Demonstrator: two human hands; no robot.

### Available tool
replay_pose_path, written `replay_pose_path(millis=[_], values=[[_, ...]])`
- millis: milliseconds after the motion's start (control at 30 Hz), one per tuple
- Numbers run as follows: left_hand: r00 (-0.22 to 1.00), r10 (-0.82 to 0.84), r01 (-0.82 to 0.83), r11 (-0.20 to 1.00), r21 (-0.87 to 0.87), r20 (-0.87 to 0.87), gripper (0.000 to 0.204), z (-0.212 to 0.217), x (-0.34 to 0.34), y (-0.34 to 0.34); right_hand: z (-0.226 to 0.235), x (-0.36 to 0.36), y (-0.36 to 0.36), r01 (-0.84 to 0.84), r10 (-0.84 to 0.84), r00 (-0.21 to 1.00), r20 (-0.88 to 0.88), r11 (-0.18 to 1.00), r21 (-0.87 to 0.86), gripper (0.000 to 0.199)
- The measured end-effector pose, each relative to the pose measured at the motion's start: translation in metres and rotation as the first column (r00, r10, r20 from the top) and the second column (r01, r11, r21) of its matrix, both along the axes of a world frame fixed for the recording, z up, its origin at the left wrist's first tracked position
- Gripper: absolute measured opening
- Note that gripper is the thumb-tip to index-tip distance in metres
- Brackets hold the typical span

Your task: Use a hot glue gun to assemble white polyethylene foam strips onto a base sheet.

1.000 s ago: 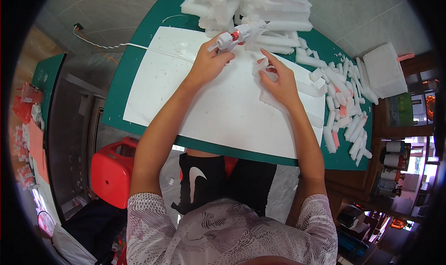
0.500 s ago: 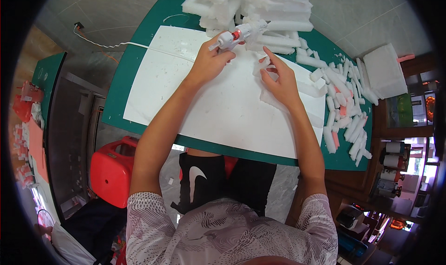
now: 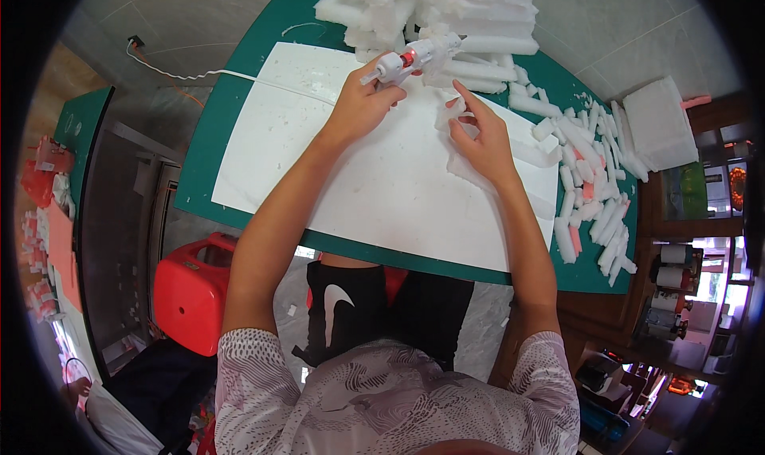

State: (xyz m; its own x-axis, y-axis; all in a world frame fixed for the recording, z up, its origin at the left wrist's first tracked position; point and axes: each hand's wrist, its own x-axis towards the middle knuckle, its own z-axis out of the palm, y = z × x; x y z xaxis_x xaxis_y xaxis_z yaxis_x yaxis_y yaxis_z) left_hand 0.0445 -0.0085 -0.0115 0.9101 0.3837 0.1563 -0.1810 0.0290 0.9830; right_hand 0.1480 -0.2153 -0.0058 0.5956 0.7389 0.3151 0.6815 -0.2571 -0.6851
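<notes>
My left hand [image 3: 364, 103] is wrapped round a white hot glue gun [image 3: 414, 60] with a red part in its middle. Its tip points to the far right, beside the stacked foam. To the right, my right hand [image 3: 480, 136] has its thumb and fingers closed on a small piece of white foam [image 3: 447, 117], the index finger reaching forward. Both hands are above a white board [image 3: 382, 208] on a green table mat [image 3: 358, 252]. A longer translucent foam strip [image 3: 468, 170] lies partly under my right hand.
Tall stacks of white foam [image 3: 494, 25] stand at the far edge. Many loose foam strips [image 3: 590, 168] cover the right side, with a foam block [image 3: 660, 123] beyond. A white cord [image 3: 239, 74] runs from the wall socket [image 3: 135, 41]. A red plastic stool [image 3: 191, 296] stands at lower left.
Almost nothing differs. Both hands keep their places, with the glue gun and the foam piece shifted only very slightly in the picture.
</notes>
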Motion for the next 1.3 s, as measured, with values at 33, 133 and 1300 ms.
replay_pose_path(millis=[33,133,1300], values=[[1.0,0.004,-0.004,1.0,-0.001,0.002,0.04,-0.0004,-0.0003,-0.0001,0.0,-0.0002,0.0001,0.0,0.0,1.0,0.0,1.0,0.0,0.061],[1.0,-0.014,0.014,1.0,-0.003,0.01,0.04,0.0004,0.0005,0.0006,-0.0003,-0.0004,0.0,0.004,-0.004,1.0,0.014,1.0,-0.004,0.061],[0.998,0.047,-0.047,0.999,-0.009,-0.036,0.043,0.0032,-0.0004,-0.0019,0.001,-0.0066,0.0004,0.081,-0.081,0.997,0.006,0.995,-0.049,0.06]])
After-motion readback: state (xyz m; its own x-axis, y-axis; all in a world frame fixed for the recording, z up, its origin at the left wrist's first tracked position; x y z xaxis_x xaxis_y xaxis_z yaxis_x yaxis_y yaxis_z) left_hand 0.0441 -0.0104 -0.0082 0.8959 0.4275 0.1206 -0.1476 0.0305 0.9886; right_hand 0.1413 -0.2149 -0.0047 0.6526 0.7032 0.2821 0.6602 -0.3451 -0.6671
